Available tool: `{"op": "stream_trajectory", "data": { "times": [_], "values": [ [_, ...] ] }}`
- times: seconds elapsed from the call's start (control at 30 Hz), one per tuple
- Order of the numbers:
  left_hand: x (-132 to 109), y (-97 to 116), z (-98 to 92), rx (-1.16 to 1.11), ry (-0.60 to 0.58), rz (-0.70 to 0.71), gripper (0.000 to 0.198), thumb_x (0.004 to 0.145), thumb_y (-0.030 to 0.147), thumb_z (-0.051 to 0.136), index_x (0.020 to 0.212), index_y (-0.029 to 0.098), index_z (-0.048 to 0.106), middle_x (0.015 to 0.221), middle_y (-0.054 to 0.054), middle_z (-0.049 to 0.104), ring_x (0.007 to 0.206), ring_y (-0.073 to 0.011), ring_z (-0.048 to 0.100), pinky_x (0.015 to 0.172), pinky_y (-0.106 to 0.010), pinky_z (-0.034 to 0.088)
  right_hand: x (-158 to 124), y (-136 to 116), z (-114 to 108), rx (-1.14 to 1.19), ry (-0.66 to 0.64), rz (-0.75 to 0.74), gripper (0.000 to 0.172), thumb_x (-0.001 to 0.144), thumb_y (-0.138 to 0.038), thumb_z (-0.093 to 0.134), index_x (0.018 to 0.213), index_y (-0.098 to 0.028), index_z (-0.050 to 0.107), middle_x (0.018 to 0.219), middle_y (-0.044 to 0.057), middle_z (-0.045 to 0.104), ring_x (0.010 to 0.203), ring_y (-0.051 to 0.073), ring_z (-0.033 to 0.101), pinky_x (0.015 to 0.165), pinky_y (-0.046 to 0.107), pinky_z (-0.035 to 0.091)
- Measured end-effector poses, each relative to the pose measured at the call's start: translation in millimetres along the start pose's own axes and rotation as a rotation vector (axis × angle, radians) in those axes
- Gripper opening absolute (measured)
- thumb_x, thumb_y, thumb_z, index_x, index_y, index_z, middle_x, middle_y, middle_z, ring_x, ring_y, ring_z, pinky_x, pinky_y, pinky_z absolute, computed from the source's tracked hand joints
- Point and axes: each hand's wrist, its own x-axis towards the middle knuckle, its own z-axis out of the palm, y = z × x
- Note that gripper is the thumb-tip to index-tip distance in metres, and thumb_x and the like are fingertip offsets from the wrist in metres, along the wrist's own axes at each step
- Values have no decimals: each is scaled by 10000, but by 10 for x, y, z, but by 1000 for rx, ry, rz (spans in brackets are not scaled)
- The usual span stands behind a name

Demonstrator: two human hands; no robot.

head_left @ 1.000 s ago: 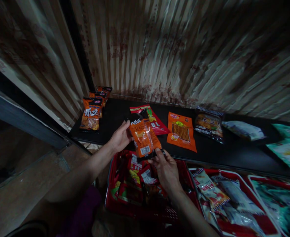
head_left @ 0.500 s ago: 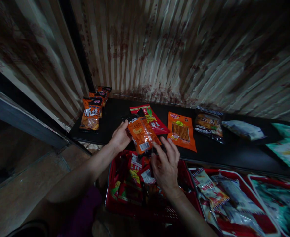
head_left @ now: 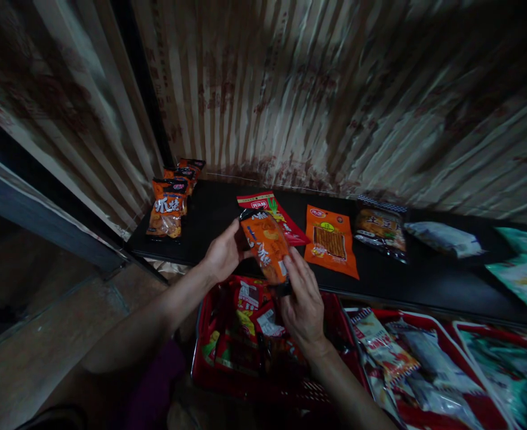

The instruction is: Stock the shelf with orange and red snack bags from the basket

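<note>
Between my two hands is an orange snack bag (head_left: 266, 243) with black ends, held above the front edge of the black shelf (head_left: 205, 227). My left hand (head_left: 225, 254) grips its upper left side, and my right hand (head_left: 303, 292) is closed on its lower right end. Behind it, partly covered, a red snack bag (head_left: 293, 230) lies on the shelf. To the right of that lies a flat orange packet (head_left: 330, 242). At the shelf's left end, several matching orange snack bags (head_left: 167, 209) stand in a row.
Below my hands is a red basket (head_left: 201, 358) of mixed snack packets. Two more baskets hold pale packets (head_left: 434, 358) and green packets (head_left: 509, 364). Farther right on the shelf lie a dark bag (head_left: 380, 230), a white bag (head_left: 445, 237) and green bags (head_left: 526, 275). A pleated curtain hangs behind.
The orange snack bag has turned in my hands, so a different printed side shows. My right hand has closed on its lower end; half a second ago its fingers were more spread.
</note>
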Motion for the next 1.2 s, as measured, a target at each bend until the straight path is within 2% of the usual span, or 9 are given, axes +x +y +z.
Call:
{"op": "stream_trajectory", "data": {
  "times": [0.07, 0.17, 0.27, 0.43, 0.57, 0.7, 0.83, 1.0, 1.2],
  "values": [
    [-5, -18, -15, 64, -23, 78, 304, 838, 315, 572, 1130, 243, 616, 1136, -57, 639, 990, -199, 595, 786, -322, 491, -24, -2, 23, 180, 80, 265, 507, 856, -197, 505, 1355, -259, 442, 1356, 72, 527, 1240, 248, 492, 1026, 446, 406],
    [13, -69, -47, 218, -24, 198, 348, 784, 247, 643, 1132, 239, 636, 1187, -69, 620, 1116, -221, 541, 863, -325, 450, -28, -55, 38, 574, 256, 833, 410, 822, -405, 562, 1190, -225, 583, 1142, 54, 668, 1119, 237, 579, 965, 381, 459],
    [48, -119, -63, 321, 29, 301, 317, 735, 219, 694, 1052, 229, 679, 1170, -63, 630, 1155, -211, 514, 922, -294, 400, 28, -140, 31, 830, 360, 1098, 403, 770, -511, 595, 1065, -236, 624, 981, 33, 708, 1014, 218, 626, 884, 349, 506],
    [103, -163, -41, 300, 126, 336, 377, 690, 205, 729, 1058, 228, 649, 1050, -39, 647, 961, -168, 578, 857, -282, 433, 122, -276, 46, 1056, 347, 1197, 368, 692, -479, 701, 950, -223, 636, 968, 42, 714, 970, 216, 651, 862, 390, 530],
    [149, -137, -39, 244, 228, 328, 471, 679, 233, 742, 1126, 233, 592, 872, -1, 639, 836, -141, 587, 767, -263, 454, 81, -321, 82, 1214, 359, 1379, 305, 624, -398, 784, 827, -223, 639, 857, 15, 726, 884, 199, 673, 794, 342, 557],
    [208, -42, -108, 271, 290, 291, 358, 661, 301, 751, 983, 186, 643, 798, -4, 642, 751, -132, 585, 662, -236, 448, 15, -301, 92, 1248, 337, 1425, 309, 582, -349, 827, 790, -209, 646, 820, 8, 730, 838, 186, 683, 747, 305, 563],
    [244, 84, -197, 416, 251, 238, 269, 615, 337, 772, 807, 169, 685, 750, -9, 655, 679, -124, 574, 568, -210, 410, -15, -266, 86, 1249, 288, 1430, 284, 575, -290, 838, 775, -199, 659, 785, 15, 732, 813, 185, 689, 758, 315, 561],
    [263, 209, -265, 525, 146, 219, 240, 560, 300, 807, 743, 170, 721, 720, -7, 681, 653, -118, 582, 621, -224, 430, -49, -219, 103, 1198, 290, 1476, 273, 527, -233, 855, 688, -208, 637, 711, -15, 716, 695, 143, 680, 635, 241, 559],
    [287, 237, -272, 534, 187, 251, 251, 561, 366, 804, 680, 159, 725, 658, -20, 681, 585, -122, 570, 592, -240, 429, -67, -223, 118, 1204, 238, 1401, 297, 538, -237, 852, 602, -212, 563, 715, -16, 717, 737, 160, 690, 678, 274, 563]
  ]
}}
